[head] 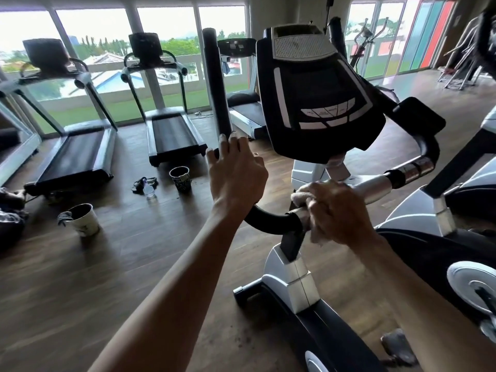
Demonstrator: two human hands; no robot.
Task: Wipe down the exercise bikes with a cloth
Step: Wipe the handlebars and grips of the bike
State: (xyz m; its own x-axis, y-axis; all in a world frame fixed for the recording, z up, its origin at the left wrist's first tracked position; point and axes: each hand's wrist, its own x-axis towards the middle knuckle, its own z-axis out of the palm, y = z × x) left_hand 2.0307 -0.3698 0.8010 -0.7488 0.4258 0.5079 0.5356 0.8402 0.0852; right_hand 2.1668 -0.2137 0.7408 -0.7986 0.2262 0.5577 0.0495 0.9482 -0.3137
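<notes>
White cloth (303,196), bunched, sits under the right hand (338,213); fingers curl over it and around the handlebar crossbar (373,187) just below the console (319,103). Cloth shows at the knuckle side and below the palm, so it wraps part of the bar rather than lying flat on it.

Left hand (236,173) grips the base of the upright black foam grip (216,84), fingers wrapped round it, thumb side toward the camera. Appears to be bracing the bike (290,275) while the other hand wipes.

Step in hand, judged: wiping the bar where chrome meets black foam, near the centre post.

Notes for doing it well:
- Keep the cloth wrapped fully round the tube and twist while sliding, so the underside gets covered as well as the top.
- Work outward from the centre toward the chrome pulse sensor (417,167) and the far bend in one direction; avoid dragging grime back.
- Refold to a fresh face before the console; buttons and screen likely want lighter pressure.
- Hold the brace with the left hand; the bars may flex under a firm rub.

Surroundings: wooden floor (80,291) with two paper cups (80,218) (180,178) to the left, small items between them. Treadmills (171,130) line the windows. A second machine (456,237) stands just to the right, not yet touched in this view.
</notes>
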